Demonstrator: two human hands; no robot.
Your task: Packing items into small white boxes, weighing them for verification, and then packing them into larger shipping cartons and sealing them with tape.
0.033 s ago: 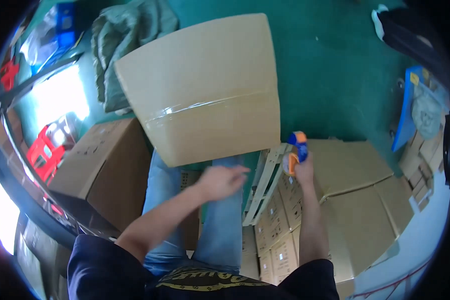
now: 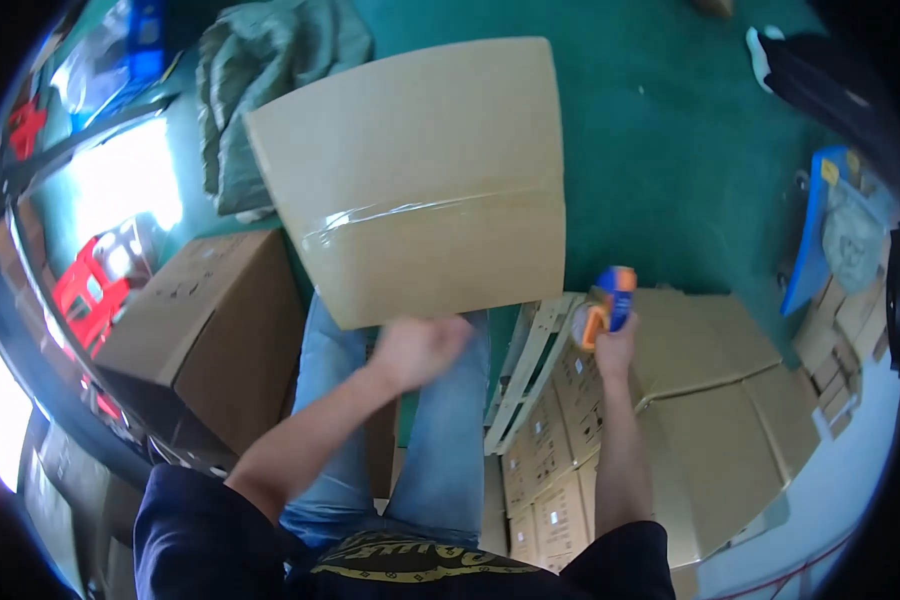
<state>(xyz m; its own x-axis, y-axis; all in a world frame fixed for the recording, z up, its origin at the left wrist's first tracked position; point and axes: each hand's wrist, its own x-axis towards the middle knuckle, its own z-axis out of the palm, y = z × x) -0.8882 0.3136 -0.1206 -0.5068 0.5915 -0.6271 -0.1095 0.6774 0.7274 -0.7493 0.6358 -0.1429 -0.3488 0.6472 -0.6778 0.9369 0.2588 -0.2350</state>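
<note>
Cardboard fills the middle of the view: a large closed carton [image 2: 415, 180] stands on the green floor [image 2: 670, 150] right in front of the person's knees, its flaps shut and a strip of clear tape [image 2: 420, 210] running across the seam, which appears to hold them down. The left hand [image 2: 420, 350] rests at the carton's near lower edge, fingers curled loosely against or just under it; whether it presses or merely touches is hard to tell, but the placement would steady the box. The right hand [image 2: 610, 345] is off to the side, away from the carton, its grip wrapped firmly around a blue and orange tape dispenser [image 2: 610, 298] held upright and apart from the box, clear of the taped seam.

Blue jeans [image 2: 450, 440] show below the carton, so the person stands close over it. To the left sits another brown carton [image 2: 210, 330], closed, touching nothing the hands work on. To the right lie flattened cardboard sheets [image 2: 730, 400] over stacked small boxes [image 2: 550, 470], with a pale wooden pallet [image 2: 525, 370] edge between them and the legs. A grey-green cloth [image 2: 260, 80] lies crumpled beyond the carton, and red plastic stools [image 2: 85, 290] stand at the far left.
</note>
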